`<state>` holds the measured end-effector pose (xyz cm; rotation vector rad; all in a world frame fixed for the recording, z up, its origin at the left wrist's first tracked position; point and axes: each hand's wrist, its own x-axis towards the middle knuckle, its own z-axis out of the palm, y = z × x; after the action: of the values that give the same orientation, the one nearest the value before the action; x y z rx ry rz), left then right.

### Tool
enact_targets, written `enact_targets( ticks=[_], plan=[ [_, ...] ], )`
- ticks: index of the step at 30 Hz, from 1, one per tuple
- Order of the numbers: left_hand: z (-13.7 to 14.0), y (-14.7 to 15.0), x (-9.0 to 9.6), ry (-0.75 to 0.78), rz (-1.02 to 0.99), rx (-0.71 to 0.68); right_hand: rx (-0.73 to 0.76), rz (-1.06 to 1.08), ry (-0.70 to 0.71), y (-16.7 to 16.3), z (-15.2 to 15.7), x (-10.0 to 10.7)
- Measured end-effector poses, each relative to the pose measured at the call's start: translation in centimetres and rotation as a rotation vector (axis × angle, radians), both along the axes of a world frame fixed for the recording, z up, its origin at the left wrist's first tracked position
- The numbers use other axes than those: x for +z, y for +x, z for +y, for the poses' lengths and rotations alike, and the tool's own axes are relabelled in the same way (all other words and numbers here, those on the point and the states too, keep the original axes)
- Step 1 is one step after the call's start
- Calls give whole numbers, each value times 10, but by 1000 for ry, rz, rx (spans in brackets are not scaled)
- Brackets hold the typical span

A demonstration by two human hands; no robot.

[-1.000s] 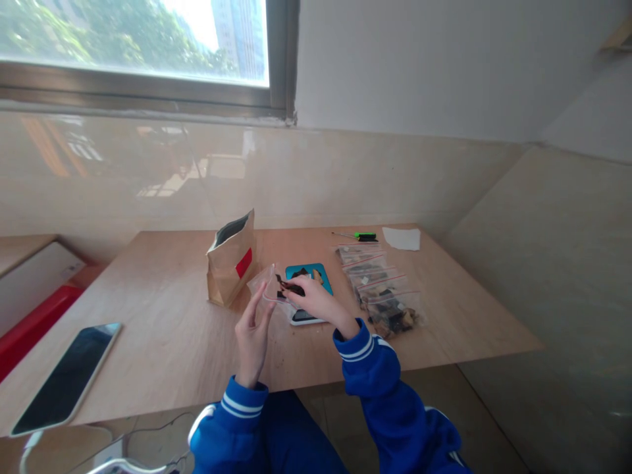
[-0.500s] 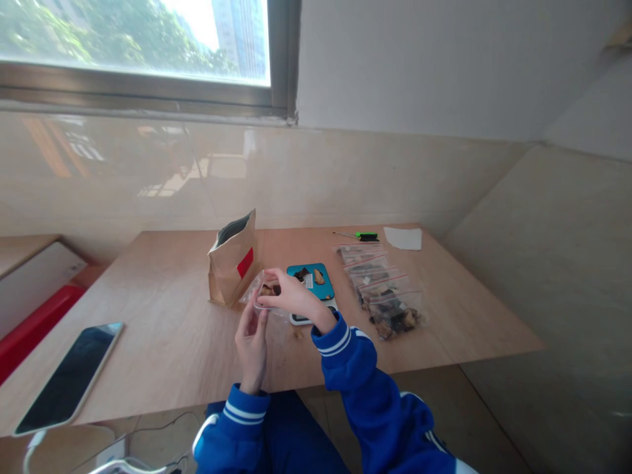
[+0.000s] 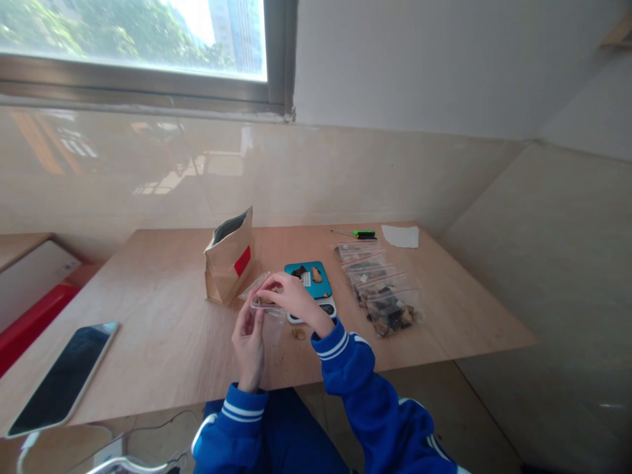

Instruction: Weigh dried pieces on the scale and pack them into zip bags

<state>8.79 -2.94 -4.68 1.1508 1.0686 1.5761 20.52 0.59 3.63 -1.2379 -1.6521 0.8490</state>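
Note:
A clear zip bag (image 3: pixel 275 313) is pinched at its mouth by my left hand (image 3: pixel 249 345), thumb and fingers closed on the plastic. My right hand (image 3: pixel 295 300) reaches over the same bag, its fingers bent together inside or at the opening. Brownish matter shows under those fingertips, but what they grip is hidden. Behind my right hand lies a small scale (image 3: pixel 326 306) with a blue platform, bearing dark pieces and a tan dried piece (image 3: pixel 316 274). One loose tan piece (image 3: pixel 298 334) rests on the table below the scale.
An opened kraft paper pouch (image 3: pixel 228 266) with a red label stands left of my hands. Several filled zip bags (image 3: pixel 390 309) overlap on the right. Behind them are a green-handled screwdriver (image 3: pixel 364 234) and white paper (image 3: pixel 401 236). A phone (image 3: pixel 62 378) lies at the left edge.
My right fingers have closed in over the bag's mouth; brown pieces that showed there are now mostly covered. The view has shifted slightly.

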Motion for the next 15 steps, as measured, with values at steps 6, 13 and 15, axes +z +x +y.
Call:
enact_targets(
  ticks=[6,13,15],
  plan=[
    [-1,-7,3,-27,-51,41,-217,-9,120,48,-20,-20],
    [-4,-15,5,-10,-58,71,-448,-438,92,117,-48,-86],
    [-6,-14,5,-15,-64,58,-424,-450,106,118,-49,-92]
  ],
)
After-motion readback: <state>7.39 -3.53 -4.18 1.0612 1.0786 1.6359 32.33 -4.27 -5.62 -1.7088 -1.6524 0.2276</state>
